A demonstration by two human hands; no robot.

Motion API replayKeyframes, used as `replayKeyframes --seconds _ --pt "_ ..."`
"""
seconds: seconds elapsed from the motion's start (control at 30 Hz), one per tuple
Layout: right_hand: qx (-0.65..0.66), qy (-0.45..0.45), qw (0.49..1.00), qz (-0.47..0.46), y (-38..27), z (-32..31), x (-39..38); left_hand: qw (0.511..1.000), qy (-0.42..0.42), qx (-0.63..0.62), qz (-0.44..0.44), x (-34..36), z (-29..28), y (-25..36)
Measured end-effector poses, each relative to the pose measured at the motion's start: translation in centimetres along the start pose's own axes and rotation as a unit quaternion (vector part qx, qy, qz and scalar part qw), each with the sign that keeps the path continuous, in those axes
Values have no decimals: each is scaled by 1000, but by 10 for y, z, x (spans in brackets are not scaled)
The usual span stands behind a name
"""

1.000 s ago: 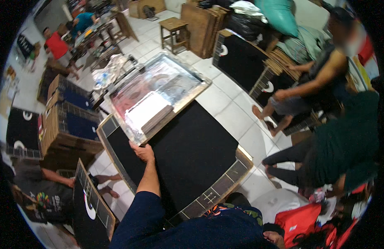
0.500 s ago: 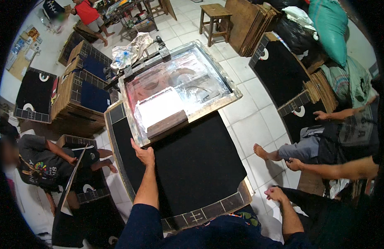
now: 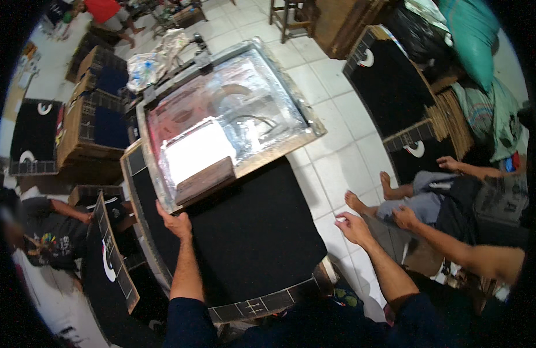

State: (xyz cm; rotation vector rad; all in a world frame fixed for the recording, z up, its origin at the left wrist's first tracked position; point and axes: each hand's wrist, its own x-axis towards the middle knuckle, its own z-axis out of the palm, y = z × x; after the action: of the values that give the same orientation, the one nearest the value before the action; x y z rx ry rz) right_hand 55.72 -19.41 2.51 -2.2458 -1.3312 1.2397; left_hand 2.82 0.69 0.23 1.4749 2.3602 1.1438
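Note:
My left hand (image 3: 176, 223) grips the near left corner of a tilted screen-printing frame (image 3: 305, 127), which has a pale, smeared mesh, white ink and a wooden squeegee (image 3: 207, 180) in it. Below the frame lies a board covered in black cloth (image 3: 244, 243), with grid-marked borders. My right hand (image 3: 353, 229) is raised beyond the board's right edge, thumb and forefinger close together; I cannot make out what, if anything, they hold.
People sit at left (image 3: 50, 232) and right (image 3: 471, 197); a red-shirted person (image 3: 102, 11) stands behind. Boards with black cloth (image 3: 381, 87) line the right, beside green sacks (image 3: 471, 40). Stacked boards (image 3: 94, 142) stand at left, a stool (image 3: 291, 17) at back, white rag (image 3: 155, 61) behind the screen.
My right hand has come up from the lower right to beside the board. My left hand keeps its grip on the frame. The person at right has sat back, and the view has shifted.

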Motion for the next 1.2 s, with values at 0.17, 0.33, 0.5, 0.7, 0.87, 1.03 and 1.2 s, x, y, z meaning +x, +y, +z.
replayKeyframes --seconds 0.17,0.33,0.5,0.7,0.87,1.03,1.2 --pt "-9 -34 999 9 16 15 15 999 -3 14 -35 1 1 2" --pt "33 -62 996 51 70 72 81 1000 8 7 -3 5 4 -33" --pt "225 -81 953 188 135 175 180 992 9 44 116 33 -15 -94" --pt "386 11 893 231 177 277 289 927 50 309 208 52 -49 -97" --pt "347 3 916 200 172 323 347 895 40 348 275 64 -67 -97" --pt "265 -35 962 44 125 360 367 957 53 241 155 79 -90 -118" --pt "224 -117 967 -26 70 378 376 917 59 361 160 76 -97 -117"
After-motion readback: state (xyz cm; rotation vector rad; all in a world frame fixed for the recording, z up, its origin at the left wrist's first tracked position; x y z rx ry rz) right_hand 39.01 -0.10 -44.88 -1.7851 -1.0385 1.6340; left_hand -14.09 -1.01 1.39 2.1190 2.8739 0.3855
